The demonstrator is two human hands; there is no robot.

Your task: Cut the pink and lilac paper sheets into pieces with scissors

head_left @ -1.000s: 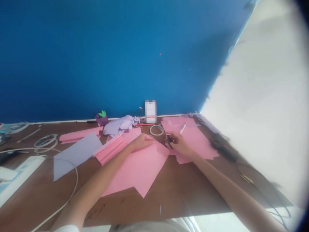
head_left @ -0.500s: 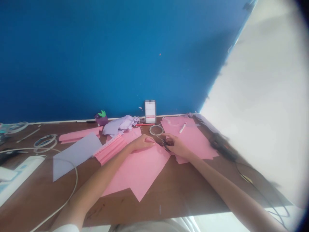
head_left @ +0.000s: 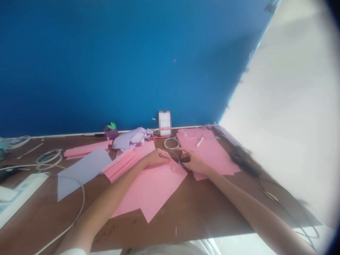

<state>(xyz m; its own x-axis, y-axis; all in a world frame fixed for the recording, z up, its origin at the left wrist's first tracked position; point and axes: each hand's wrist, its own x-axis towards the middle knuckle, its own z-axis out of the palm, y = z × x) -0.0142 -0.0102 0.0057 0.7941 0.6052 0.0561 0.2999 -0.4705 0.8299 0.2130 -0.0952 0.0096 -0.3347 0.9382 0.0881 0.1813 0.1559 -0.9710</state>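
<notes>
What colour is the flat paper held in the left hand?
Pink: the flat paper in the left hand shows best in the head view.

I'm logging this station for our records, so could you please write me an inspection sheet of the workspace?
Surface: brown tabletop, dark marks near its front edge.
Job's things: pink sheet with a notched near edge; scissors, partly hidden.
Clutter: crumpled lilac paper, purple item with green top, marker on pink sheets.
Hands: left hand pinches the pink sheet; right hand holds the scissors.
Cables: white cable curving at left; thin cord with yellowish section at right.
Surroundings: blue wall behind, pale surface at right.
</notes>
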